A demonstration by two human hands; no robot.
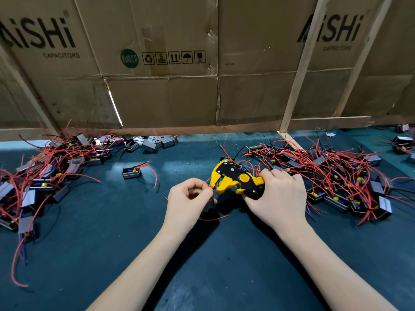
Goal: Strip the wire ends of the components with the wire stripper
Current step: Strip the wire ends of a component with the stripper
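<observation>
My right hand (278, 196) grips the handles of a yellow and black wire stripper (235, 179), its jaws pointing left. My left hand (187, 198) pinches a thin red wire (209, 182) just at the jaws' tip. A small black component (210, 206) hangs partly hidden under my left fingers, and another red wire (213, 218) trails from it over the mat. Whether the wire end sits inside the jaws I cannot tell.
A pile of black components with red wires (336, 176) lies right of my hands, another pile (49, 173) at the left. One lone component (132, 172) sits between them. A cardboard wall (168, 97) closes the back of the dark green mat (202, 265).
</observation>
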